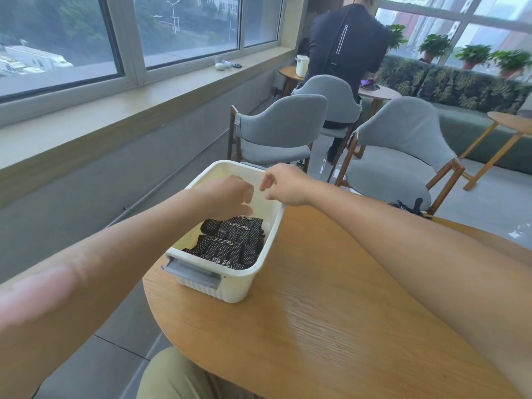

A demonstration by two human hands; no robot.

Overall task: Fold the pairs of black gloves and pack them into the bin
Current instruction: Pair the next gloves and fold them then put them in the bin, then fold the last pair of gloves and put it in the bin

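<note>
Head view: both my arms reach over the bin (260, 272).
Left hand (230, 194): fingers loosely curled, holding nothing.
Right hand (283, 184): same, empty, at the far rim.
Folded gloves (230, 243): packed in the bin's near half.
Loose gloves (408, 207): table edge, 2 o'clock.

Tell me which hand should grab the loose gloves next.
Probably the right hand: the loose gloves lie at the table's far right edge, on its side. The left hand hangs over the bin, farther away. Both hands seem empty.

Loose gloves (408, 207) partly behind forearm.
</note>
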